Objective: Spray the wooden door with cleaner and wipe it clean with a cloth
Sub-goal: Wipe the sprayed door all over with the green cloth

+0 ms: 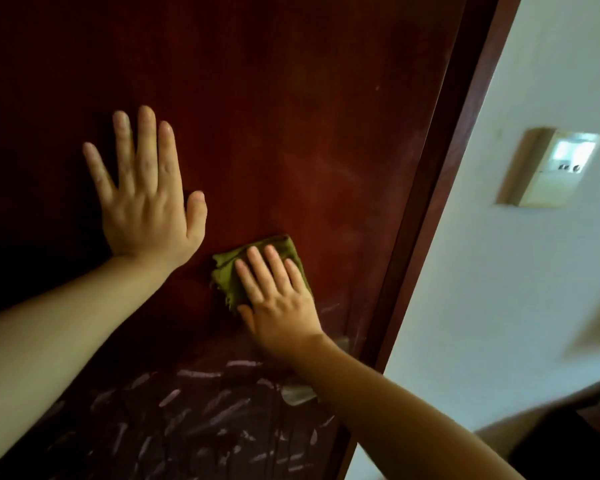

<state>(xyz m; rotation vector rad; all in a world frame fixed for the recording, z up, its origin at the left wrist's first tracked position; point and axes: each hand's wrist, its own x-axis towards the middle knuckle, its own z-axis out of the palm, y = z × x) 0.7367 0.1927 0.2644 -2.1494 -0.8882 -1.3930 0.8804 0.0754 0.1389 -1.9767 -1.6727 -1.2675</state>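
Observation:
The dark red-brown wooden door point(274, 116) fills most of the view. My left hand point(146, 199) lies flat against it, fingers straight and spread. My right hand point(278, 299) presses a folded green cloth point(229, 275) onto the door just right of centre, fingers straight over the cloth. Below both hands the door carries several pale streaks of wet cleaner point(201, 407). A metal door handle point(297, 394) shows partly under my right forearm. No spray bottle is in view.
The door's edge and dark frame point(440, 188) run diagonally down the right side. Beyond it is a white wall point(499, 306) with a beige switch box point(548, 168). A dark piece of furniture point(568, 427) sits at the lower right.

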